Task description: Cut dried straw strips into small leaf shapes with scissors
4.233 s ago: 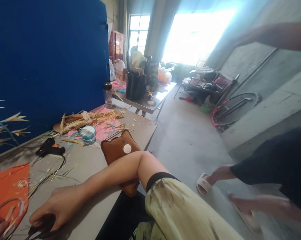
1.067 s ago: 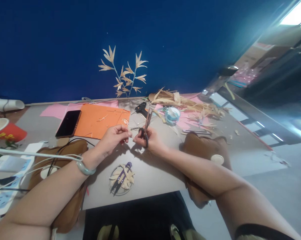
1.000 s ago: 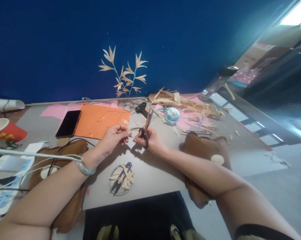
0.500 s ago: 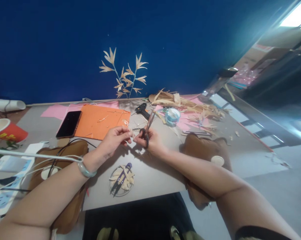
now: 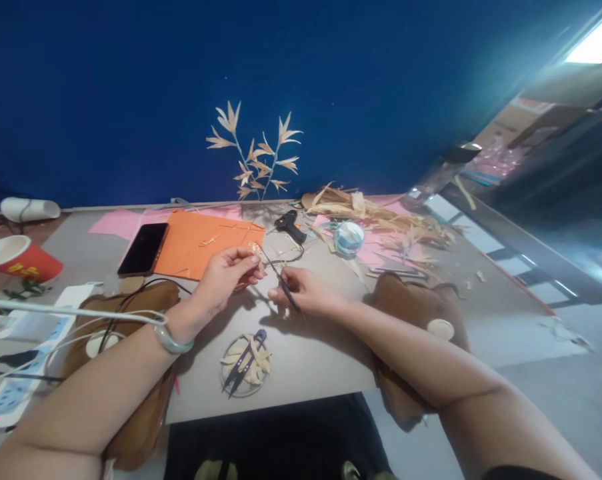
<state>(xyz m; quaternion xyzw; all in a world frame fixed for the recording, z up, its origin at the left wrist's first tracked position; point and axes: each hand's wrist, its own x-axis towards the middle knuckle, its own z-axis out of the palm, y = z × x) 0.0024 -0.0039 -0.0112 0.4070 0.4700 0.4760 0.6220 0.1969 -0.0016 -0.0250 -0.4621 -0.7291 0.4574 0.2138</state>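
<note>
My left hand [image 5: 233,277] is closed in a pinch on a small pale piece of dried husk [image 5: 259,252] above the table's middle. Just to its right, my right hand [image 5: 301,290] grips dark-handled scissors [image 5: 285,288], whose blades point up and left at the pale piece. Whether the blades touch it I cannot tell. Below the hands stands a round dish [image 5: 224,381] of pale husk strips [image 5: 257,375], with purple-handled thread snips [image 5: 243,365] lying across it. Beyond the hands lies a black glue gun [image 5: 291,227].
A stem of dried husk flowers [image 5: 255,157] stands against the blue wall. On the left are an orange sheet [image 5: 208,243], a phone [image 5: 143,249], a red cup [image 5: 28,260] and a power strip [image 5: 11,393]. Husk strips [image 5: 381,212] and a tape roll [image 5: 348,238] lie right. Brown cushions [image 5: 415,307] flank the table.
The scissors have swung from pointing up and right to pointing up and left, toward the pale piece. My right hand has turned and drawn slightly away from my left hand.
</note>
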